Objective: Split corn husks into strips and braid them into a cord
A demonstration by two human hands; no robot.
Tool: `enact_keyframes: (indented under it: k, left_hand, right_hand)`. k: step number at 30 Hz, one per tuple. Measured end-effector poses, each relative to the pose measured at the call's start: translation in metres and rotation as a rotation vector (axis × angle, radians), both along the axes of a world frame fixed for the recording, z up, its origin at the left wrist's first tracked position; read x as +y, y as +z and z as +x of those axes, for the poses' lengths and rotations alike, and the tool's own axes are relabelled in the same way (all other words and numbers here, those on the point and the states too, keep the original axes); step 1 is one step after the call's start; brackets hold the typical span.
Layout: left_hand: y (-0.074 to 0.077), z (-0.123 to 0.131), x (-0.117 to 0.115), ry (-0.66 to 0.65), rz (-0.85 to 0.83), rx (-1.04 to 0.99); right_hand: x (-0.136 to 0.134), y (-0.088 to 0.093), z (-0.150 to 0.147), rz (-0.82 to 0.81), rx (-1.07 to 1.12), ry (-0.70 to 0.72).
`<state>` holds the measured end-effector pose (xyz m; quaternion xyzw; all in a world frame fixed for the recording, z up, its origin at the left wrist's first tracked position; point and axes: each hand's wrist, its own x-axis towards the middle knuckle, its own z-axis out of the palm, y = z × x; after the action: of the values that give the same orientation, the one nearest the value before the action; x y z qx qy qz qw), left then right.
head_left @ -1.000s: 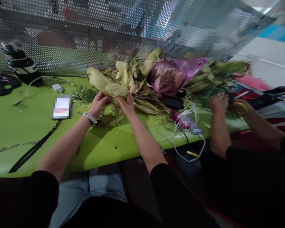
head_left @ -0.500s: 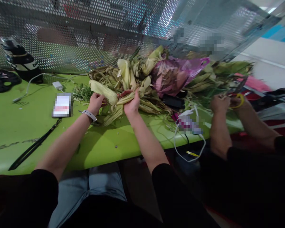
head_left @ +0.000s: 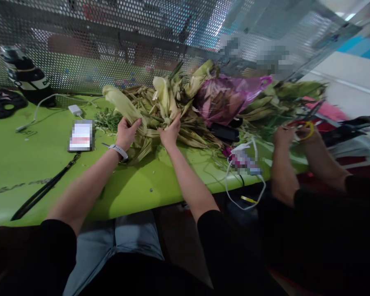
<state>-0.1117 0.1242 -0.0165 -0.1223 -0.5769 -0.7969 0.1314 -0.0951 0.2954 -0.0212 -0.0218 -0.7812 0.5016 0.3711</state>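
Observation:
My left hand (head_left: pixel 127 133) is closed around the lower part of a pale, wide corn husk (head_left: pixel 120 102), whose rounded end leans up and to the left. A little to the right, my right hand (head_left: pixel 170 133) pinches the gathered husks, its thumb pointing left and its fingers partly hidden. Drooping husk strips (head_left: pixel 143 148) hang between the two hands, over the table. Behind them lies a heap of dried corn husks (head_left: pixel 185 119), with a lighter husk (head_left: pixel 162 92) standing up in it.
On the green table (head_left: pixel 132 185) are a phone (head_left: pixel 80 135) with a black strap, thin green trimmings (head_left: pixel 107 118), a black bottle (head_left: pixel 29 80) and a white cable. A purple plastic bag (head_left: pixel 218 98) sits right. Beyond it, another person's hands (head_left: pixel 285 135) hold yellow-handled scissors (head_left: pixel 308 130).
The pale husk has swung up and to the left, and its lower end now lies in my left hand's grip. My right hand has turned and closed more at the gathered husks.

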Motion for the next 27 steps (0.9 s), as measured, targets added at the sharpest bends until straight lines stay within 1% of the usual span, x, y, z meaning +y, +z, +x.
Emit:
enact_keyframes:
  k: [1, 2, 3, 4, 6, 7, 9, 12, 13, 15, 17, 18, 21, 23, 24, 25, 27]
  left_hand:
    - [-0.001, -0.001, -0.001, 0.015, -0.060, 0.030]
    - [-0.001, -0.001, -0.001, 0.022, -0.118, 0.053]
    - [0.000, 0.000, -0.002, 0.020, -0.168, 0.074]
    - [0.000, 0.001, -0.002, 0.011, -0.206, 0.094]
    - [0.001, 0.005, -0.001, -0.036, -0.274, 0.134]
    - [0.002, 0.007, 0.000, -0.069, -0.305, 0.150]
    - [0.003, 0.011, 0.002, -0.130, -0.349, 0.170]
    - [0.003, 0.016, 0.003, -0.202, -0.366, 0.179]
    - [0.003, 0.017, 0.003, -0.216, -0.362, 0.183]
    - [0.003, 0.018, 0.004, -0.223, -0.341, 0.184]
    - [0.001, 0.016, 0.003, -0.197, -0.288, 0.140]
    - [0.000, 0.015, 0.003, -0.170, -0.237, 0.085]
    - [-0.003, 0.006, 0.003, -0.060, -0.034, -0.150]
    - [-0.005, 0.001, 0.002, -0.021, 0.049, -0.249]
    - [-0.006, 0.000, 0.002, -0.019, 0.069, -0.274]
    - [-0.005, 0.001, 0.002, -0.035, 0.076, -0.284]
    - [-0.002, 0.005, 0.003, -0.091, 0.080, -0.269]
  right_hand:
    - [-0.001, 0.003, 0.003, 0.106, 0.011, -0.062]
    - [-0.004, 0.006, 0.007, 0.200, 0.022, -0.054]
    - [-0.008, 0.010, 0.010, 0.253, 0.034, -0.004]
    - [-0.013, 0.013, 0.012, 0.272, 0.050, 0.072]
    - [-0.022, 0.017, 0.015, 0.235, 0.091, 0.204]
    - [-0.025, 0.017, 0.015, 0.194, 0.107, 0.242]
    - [-0.026, 0.016, 0.014, 0.102, 0.117, 0.262]
    - [-0.018, 0.010, 0.007, -0.021, 0.066, 0.256]
    - [-0.014, 0.008, 0.003, -0.057, 0.049, 0.236]
    - [-0.008, 0.002, -0.004, -0.128, 0.038, 0.152]
    - [-0.005, -0.004, -0.012, -0.220, 0.048, 0.060]
    - [-0.005, -0.006, -0.015, -0.280, 0.048, 0.034]
    - [-0.006, -0.014, -0.022, -0.518, -0.007, 0.039]
    - [-0.007, -0.016, -0.024, -0.628, -0.049, 0.060]
    - [-0.007, -0.016, -0.023, -0.627, -0.049, 0.065]
    - [-0.007, -0.016, -0.022, -0.586, -0.031, 0.064]
    - [-0.007, -0.013, -0.017, -0.439, 0.035, 0.053]
